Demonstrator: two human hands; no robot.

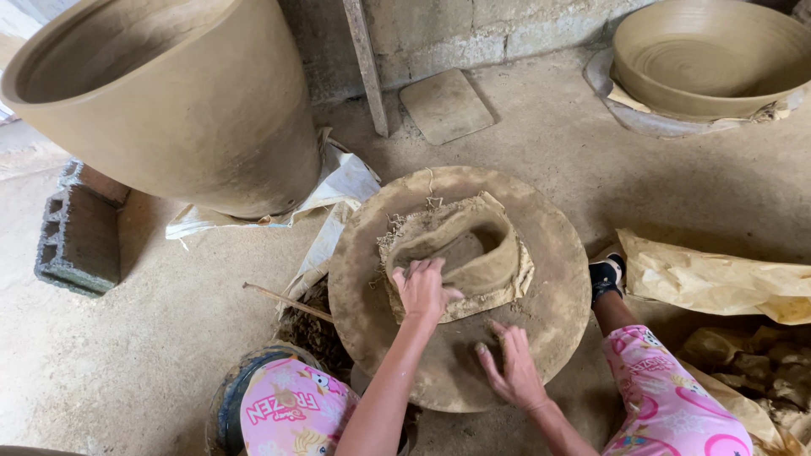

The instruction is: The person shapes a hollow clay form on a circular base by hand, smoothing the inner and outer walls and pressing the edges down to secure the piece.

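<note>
A round clay-coated wheel disc (541, 321) lies in front of me on the floor. On it sits a rough ring of wet clay (494, 253) on a piece of sacking. My left hand (421, 289) presses on the near left part of the clay ring, fingers bent over its wall. Flat on the disc's near surface, just below the ring, rests my right hand (510, 368) with its fingers spread. Neither hand holds anything. My knees in pink patterned trousers flank the disc.
A large unfired clay pot (177, 101) stands at the upper left on white sacking. A wide clay bowl (710, 55) sits at the upper right. A concrete block (80, 236) lies left. Crumpled tan sheeting (718, 279) is at right. A thin stick (287, 300) pokes out left of the disc.
</note>
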